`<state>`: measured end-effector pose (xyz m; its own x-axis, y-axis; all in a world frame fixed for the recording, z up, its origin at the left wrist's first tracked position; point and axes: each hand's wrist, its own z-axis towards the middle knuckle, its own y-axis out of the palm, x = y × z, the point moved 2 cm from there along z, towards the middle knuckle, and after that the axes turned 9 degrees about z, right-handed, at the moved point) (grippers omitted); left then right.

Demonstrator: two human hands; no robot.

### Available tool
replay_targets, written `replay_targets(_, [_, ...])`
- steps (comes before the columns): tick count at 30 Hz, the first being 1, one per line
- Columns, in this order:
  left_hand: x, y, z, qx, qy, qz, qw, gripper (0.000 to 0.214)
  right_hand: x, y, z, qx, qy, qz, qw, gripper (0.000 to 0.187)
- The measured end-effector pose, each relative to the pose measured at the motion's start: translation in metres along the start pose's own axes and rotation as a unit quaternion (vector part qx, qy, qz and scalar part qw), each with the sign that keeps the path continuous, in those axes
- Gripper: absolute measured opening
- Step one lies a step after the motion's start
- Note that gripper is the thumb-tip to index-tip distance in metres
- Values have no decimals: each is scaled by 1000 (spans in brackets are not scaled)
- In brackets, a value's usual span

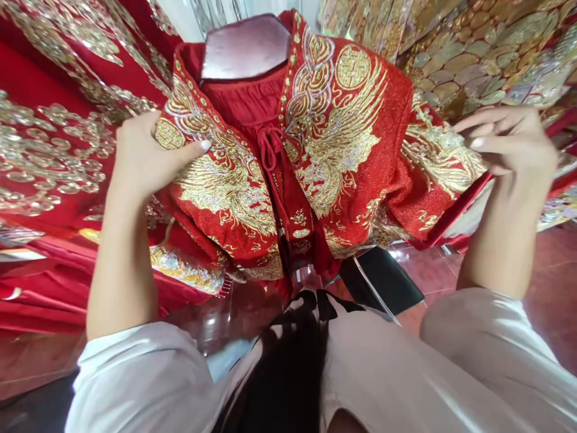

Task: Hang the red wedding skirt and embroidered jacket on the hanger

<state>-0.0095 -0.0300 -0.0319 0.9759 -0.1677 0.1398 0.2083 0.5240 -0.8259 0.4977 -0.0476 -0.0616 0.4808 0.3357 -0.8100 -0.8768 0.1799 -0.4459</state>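
Note:
A red jacket [342,162] with gold embroidered birds and round medallions hangs on a dress form, whose flat, shiny neck top [247,48] shows inside the collar. Its front is parted over a red inner garment [243,105] with a tied cord [269,150] at the chest. My left hand [146,156] grips the jacket at the left shoulder, thumb across the embroidered front and fingers hidden behind. On the other side, my right hand [514,138] pinches the sleeve [442,156] near its lower edge and holds it out sideways.
Red garments with gold sequins [45,150] crowd close on the left. A gold scale-patterned garment [487,48] hangs behind at upper right. Low down lie a black flat object [381,279] and reddish floor tiles [437,267]. More red fabric [49,288] sits at lower left.

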Motion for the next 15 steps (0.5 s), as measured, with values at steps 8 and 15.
replay_targets(8, [21,39,-52,282,-102,82,950,92,14,109,-64,306,-30,-199,931,35])
replay_targets(15, [69,160,-131,177,-158,-25,971,62,-8,289,-78,194,-24,-150,969,61])
